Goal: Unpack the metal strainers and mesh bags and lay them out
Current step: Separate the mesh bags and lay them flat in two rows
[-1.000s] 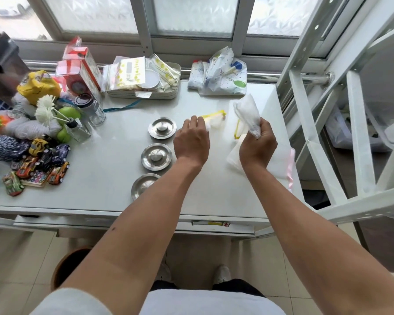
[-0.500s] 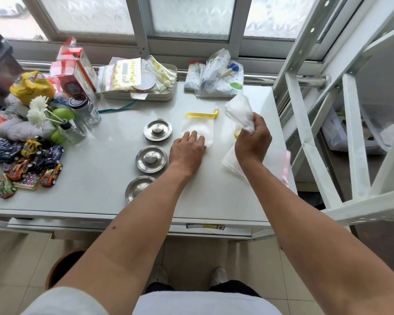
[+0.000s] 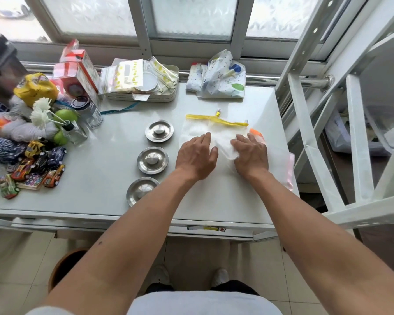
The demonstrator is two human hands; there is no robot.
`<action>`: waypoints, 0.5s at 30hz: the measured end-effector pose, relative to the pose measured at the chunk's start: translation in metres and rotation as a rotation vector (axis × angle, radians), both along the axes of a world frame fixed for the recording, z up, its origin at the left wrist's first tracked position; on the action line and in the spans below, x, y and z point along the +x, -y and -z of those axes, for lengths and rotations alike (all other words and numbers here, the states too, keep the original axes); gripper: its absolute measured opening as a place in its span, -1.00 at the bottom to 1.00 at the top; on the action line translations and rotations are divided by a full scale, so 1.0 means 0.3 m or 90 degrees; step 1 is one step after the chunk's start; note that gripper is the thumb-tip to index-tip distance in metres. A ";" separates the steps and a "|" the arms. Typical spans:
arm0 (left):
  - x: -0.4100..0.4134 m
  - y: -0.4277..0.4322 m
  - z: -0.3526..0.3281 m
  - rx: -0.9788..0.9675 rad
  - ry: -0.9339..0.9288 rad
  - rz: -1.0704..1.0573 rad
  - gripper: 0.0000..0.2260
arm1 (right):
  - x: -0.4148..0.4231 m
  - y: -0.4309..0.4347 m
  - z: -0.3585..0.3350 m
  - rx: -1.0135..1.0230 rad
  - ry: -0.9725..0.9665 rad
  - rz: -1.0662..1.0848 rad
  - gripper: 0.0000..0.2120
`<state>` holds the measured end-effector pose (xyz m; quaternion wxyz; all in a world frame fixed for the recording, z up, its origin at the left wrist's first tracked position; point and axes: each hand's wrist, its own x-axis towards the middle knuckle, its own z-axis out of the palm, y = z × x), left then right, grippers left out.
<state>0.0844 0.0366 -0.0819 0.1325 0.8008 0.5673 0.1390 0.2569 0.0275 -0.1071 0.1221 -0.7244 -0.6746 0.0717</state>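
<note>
both hands lie flat, palms down and fingers spread, on the white mesh bags on the right half of the table [image 3: 105, 196]: the left hand [image 3: 197, 155] on the yellow-trimmed bag [image 3: 195, 130], the right hand [image 3: 250, 153] on a crumpled bag [image 3: 224, 145] beside it. three metal strainers [image 3: 152, 160] sit in a row just left of them.
</note>
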 end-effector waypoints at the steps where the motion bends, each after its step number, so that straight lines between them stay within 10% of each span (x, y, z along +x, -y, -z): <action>1: 0.007 -0.005 -0.003 -0.013 0.005 0.020 -0.56 | 0.001 0.002 -0.002 -0.011 0.010 0.008 -0.63; 15: -0.001 -0.023 0.053 -0.116 -0.126 0.043 -0.39 | 0.065 -0.019 -0.039 -0.024 -0.035 0.115 -0.58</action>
